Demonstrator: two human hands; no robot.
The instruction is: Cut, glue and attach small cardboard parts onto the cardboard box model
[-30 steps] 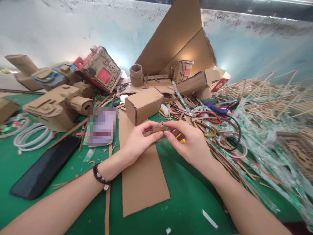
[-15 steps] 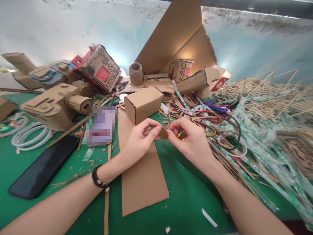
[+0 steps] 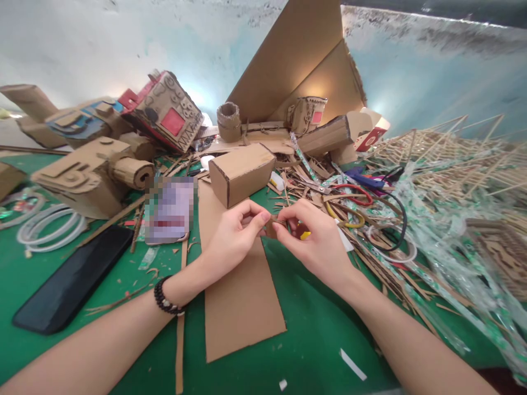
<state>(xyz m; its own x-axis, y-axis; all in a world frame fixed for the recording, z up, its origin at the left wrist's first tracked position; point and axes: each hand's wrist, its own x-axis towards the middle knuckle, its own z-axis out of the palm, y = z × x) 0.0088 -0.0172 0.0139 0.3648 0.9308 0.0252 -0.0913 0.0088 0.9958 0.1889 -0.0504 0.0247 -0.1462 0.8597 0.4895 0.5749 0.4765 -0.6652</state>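
Two fingertip grips met on one small scrap (image 3: 270, 226) of brown card: the left hand (image 3: 230, 236) pinched one end, thumb to finger, and the right hand (image 3: 319, 236) nipped the other, remaining fingers loosely curled. So small a piece, I judged, left room only for tips, and being up off the desk (image 3: 321, 340) let both get at it. Something yellow (image 3: 305, 235) showed by the right fingers; whether they gripped it, I couldn't tell.

Below lay a flat, smooth sheet (image 3: 242, 312); near its far end sat a plain oblong box (image 3: 253, 170) with dark, raw edges, probably kept within reach. To the right, scissors (image 3: 362, 188) with red handles rested among curling, ragged offcuts (image 3: 376, 271). Beyond, a big stiff board (image 3: 296, 49) sloped up before the blotchy wall (image 3: 164, 33).
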